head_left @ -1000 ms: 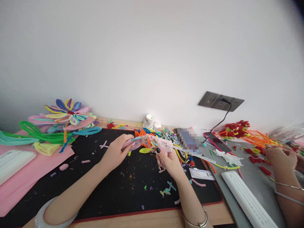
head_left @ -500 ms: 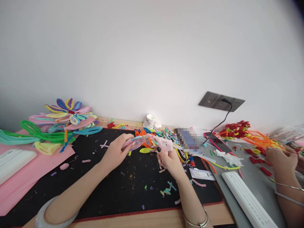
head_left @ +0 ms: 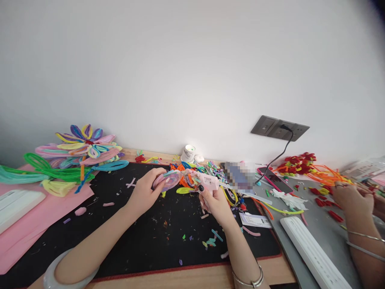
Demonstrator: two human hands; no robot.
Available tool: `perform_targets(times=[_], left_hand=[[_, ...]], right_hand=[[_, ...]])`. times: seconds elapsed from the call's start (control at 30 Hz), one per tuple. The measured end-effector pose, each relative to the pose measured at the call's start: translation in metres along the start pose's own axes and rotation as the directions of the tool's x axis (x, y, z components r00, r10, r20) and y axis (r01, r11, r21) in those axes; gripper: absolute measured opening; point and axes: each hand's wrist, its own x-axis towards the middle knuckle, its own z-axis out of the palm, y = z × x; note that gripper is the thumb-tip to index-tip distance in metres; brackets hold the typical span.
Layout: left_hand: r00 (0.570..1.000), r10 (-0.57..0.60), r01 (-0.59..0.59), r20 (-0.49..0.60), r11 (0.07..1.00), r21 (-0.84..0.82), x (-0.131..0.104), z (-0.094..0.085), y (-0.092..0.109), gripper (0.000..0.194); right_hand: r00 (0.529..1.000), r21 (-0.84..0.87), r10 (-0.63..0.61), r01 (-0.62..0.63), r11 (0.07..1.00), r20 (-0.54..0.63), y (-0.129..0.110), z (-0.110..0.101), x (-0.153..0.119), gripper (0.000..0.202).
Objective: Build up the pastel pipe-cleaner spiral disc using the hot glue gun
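My left hand (head_left: pixel 149 188) is closed on a round pink and purple piece of coiled pipe cleaner (head_left: pixel 172 180), held tilted above the black mat (head_left: pixel 144 241). My right hand (head_left: pixel 215 202) grips a pale pink hot glue gun (head_left: pixel 208 182), with the thumb on its near side. The gun's nozzle end points left toward the coiled piece, and a clear glue stick (head_left: pixel 230 186) sticks out of its back. Whether the nozzle touches the piece I cannot tell. Behind both hands lies a heap of cut pipe cleaners (head_left: pixel 213 170) in many colours.
Pipe-cleaner flowers (head_left: pixel 87 148) lie on pink paper (head_left: pixel 36 224) at left. A paper cup (head_left: pixel 189 153) stands by the wall. At right are a phone (head_left: pixel 275 180), a white power strip (head_left: pixel 313 253), the socket cord (head_left: pixel 278 156) and a co-worker's hands (head_left: pixel 356 200) over red pieces.
The coiled piece in my left hand has turned so more of its flat face shows. My right hand and the glue gun have hardly moved.
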Motion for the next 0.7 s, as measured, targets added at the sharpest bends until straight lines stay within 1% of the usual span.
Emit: perform_targets(times=[0.2, 0.3, 0.43, 0.7], left_hand=[[1.000, -0.015, 0.015, -0.018, 1.000, -0.008, 0.001, -0.001, 0.003, 0.020], [0.999, -0.041, 0.040, -0.029, 0.999, -0.019, 0.001, -0.001, 0.003, 0.021], [0.996, -0.086, 0.084, -0.032, 0.996, -0.036, 0.000, 0.000, 0.000, 0.022], [0.991, -0.117, 0.110, -0.071, 0.989, -0.097, -0.002, 0.004, -0.007, 0.021]], right_hand=[[1.000, -0.020, 0.000, 0.000, 1.000, -0.010, 0.002, -0.001, 0.001, 0.038], [1.000, -0.030, 0.003, -0.003, 1.000, -0.014, 0.004, -0.002, 0.001, 0.037], [1.000, -0.023, 0.005, -0.005, 1.000, -0.015, 0.006, -0.003, 0.002, 0.037], [1.000, -0.041, 0.014, -0.015, 0.999, -0.024, 0.006, -0.004, 0.002, 0.038]])
